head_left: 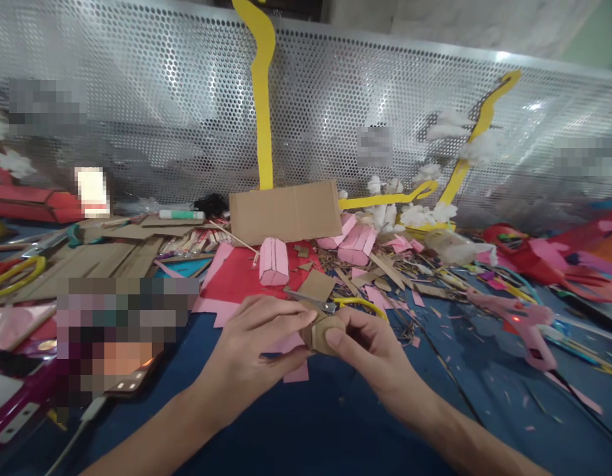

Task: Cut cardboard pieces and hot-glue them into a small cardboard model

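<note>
A small folded cardboard piece [328, 332] is pinched between my two hands, low in the middle of the view. My left hand [259, 337] grips its left side with thumb and fingertips. On the other side, the thumb of my right hand [368, 340] presses against its face. Just behind the fingers lie yellow-handled scissors [360, 304], with a flat cardboard square [316, 284] beyond them. A pink paper-covered block [273, 262] with dark edge lines stands on red paper [239, 271] farther back.
A pink glue gun [521, 320] with a lit red light lies at the right, its cord trailing forward. Cardboard scraps [390, 271] litter the table behind my hands. A cardboard box [286, 211] stands before the perforated metal panel [326, 99]. A glue stick [182, 215] lies back left.
</note>
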A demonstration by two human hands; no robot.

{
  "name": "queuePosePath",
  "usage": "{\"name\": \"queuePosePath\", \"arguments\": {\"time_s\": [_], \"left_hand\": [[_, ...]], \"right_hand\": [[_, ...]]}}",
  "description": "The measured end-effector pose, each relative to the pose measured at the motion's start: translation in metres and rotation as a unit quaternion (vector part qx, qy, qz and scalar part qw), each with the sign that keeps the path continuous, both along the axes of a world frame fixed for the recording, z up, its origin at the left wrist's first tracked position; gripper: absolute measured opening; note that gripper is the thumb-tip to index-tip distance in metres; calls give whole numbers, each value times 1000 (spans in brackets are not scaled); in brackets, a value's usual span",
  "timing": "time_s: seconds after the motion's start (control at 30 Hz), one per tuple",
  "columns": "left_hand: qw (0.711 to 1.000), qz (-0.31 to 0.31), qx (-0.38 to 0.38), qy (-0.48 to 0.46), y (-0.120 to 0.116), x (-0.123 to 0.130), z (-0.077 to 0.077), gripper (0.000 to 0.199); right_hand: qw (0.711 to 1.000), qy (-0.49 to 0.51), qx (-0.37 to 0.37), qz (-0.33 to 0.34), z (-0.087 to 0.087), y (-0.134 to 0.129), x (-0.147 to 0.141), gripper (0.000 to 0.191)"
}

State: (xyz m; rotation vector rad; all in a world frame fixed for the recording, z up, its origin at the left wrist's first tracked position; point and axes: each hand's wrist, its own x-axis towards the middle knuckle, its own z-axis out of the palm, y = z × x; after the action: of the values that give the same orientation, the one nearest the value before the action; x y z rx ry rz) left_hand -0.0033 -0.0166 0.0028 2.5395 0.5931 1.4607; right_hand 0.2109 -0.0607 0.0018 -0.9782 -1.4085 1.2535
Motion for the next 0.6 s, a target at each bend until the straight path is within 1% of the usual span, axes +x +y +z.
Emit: {"name": "queuePosePath", "arguments": {"time_s": [0.33, 0.6], "left_hand": [[1000, 6, 4, 5, -1, 0, 2, 27], [1000, 2, -18, 5, 0, -2, 0, 32]], "right_hand": [[1000, 0, 8, 6, -2, -1, 1, 37], [1000, -19, 18, 1, -1, 0, 1, 37]]}}
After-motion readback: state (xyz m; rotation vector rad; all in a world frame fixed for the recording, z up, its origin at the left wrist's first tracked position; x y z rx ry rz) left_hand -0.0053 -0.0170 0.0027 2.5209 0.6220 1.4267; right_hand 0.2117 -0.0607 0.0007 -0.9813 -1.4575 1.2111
